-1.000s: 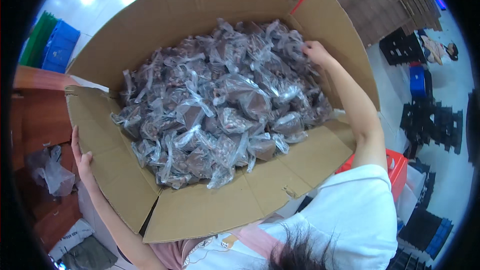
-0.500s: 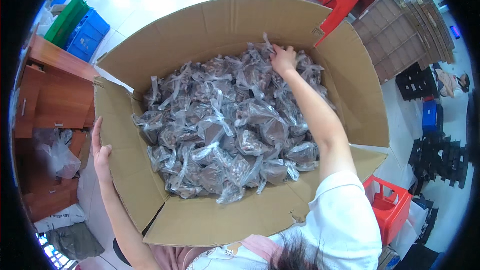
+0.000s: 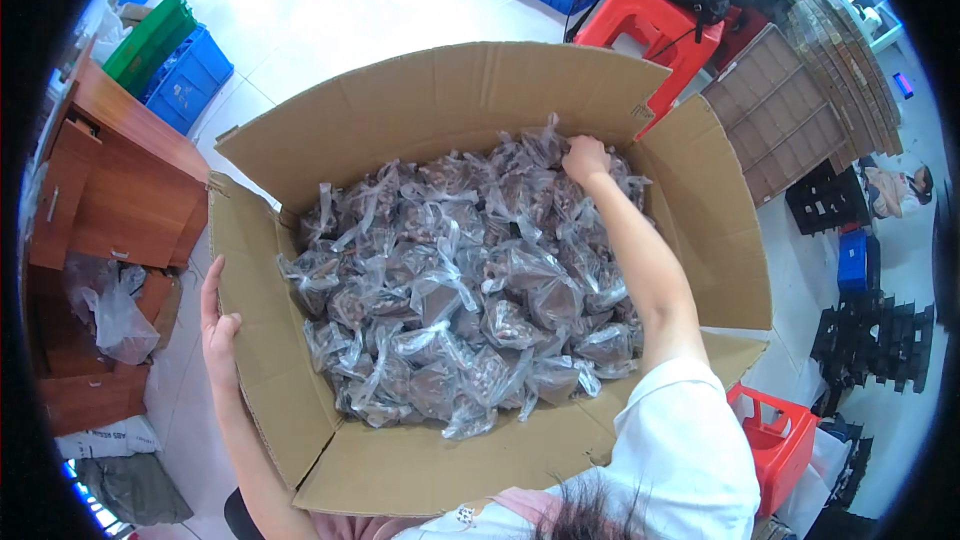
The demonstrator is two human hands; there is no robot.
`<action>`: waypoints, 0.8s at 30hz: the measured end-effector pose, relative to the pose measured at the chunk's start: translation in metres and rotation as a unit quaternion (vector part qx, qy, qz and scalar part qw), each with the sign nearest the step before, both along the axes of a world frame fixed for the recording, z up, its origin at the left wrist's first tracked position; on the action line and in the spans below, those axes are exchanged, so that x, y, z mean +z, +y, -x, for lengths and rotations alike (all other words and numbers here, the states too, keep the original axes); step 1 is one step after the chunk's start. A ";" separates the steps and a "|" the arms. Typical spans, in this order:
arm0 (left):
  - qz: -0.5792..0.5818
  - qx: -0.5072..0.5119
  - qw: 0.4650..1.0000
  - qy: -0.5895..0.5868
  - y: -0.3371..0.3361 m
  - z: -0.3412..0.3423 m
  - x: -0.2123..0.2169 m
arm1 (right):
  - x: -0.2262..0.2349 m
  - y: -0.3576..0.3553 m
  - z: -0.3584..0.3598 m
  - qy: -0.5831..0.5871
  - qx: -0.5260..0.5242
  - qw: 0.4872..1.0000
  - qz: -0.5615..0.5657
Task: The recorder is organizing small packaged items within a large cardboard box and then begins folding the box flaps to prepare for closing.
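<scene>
— Where's the right hand (image 3: 585, 157)?
— Closed on a clear plastic bag (image 3: 548, 145) at the far side of the heap.
— The left hand (image 3: 218, 325)?
— Open, fingers flat against the cardboard box (image 3: 700, 210) flap.

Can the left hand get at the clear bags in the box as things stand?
Probably yes: the left hand rests outside on the open flap of the cardboard box, and the clear bags lie uncovered just beyond.
</scene>
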State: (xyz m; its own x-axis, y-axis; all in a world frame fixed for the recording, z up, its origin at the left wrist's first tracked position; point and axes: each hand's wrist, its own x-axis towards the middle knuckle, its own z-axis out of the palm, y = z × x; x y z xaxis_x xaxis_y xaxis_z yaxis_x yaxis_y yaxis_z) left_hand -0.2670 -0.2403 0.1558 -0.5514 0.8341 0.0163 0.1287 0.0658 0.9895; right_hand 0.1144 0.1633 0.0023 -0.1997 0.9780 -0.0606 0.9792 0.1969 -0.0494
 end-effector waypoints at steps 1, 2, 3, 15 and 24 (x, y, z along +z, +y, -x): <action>-0.006 -0.001 1.000 -0.006 0.001 0.002 0.001 | -0.002 0.008 0.003 0.138 -0.025 0.989 0.034; -0.010 0.000 1.000 -0.012 0.000 0.002 0.002 | 0.001 0.006 0.011 0.168 -0.007 0.986 0.010; -0.009 0.001 1.000 -0.020 -0.002 0.002 0.003 | 0.003 -0.006 0.023 0.198 0.010 0.980 -0.009; -0.038 -0.001 0.997 -0.072 -0.005 0.004 0.001 | -0.002 -0.006 0.002 0.213 0.186 0.958 0.054; -0.008 0.010 1.000 0.007 -0.005 0.004 -0.002 | 0.010 0.015 -0.008 0.223 0.259 0.939 -0.026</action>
State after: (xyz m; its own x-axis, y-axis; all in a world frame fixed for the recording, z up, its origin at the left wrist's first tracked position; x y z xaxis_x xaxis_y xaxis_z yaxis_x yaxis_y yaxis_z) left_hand -0.2711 -0.2450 0.1542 -0.5683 0.8220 0.0368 0.1412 0.0533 0.9885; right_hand 0.1228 0.1784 0.0119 -0.6433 0.7422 0.1879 0.6359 0.6547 -0.4087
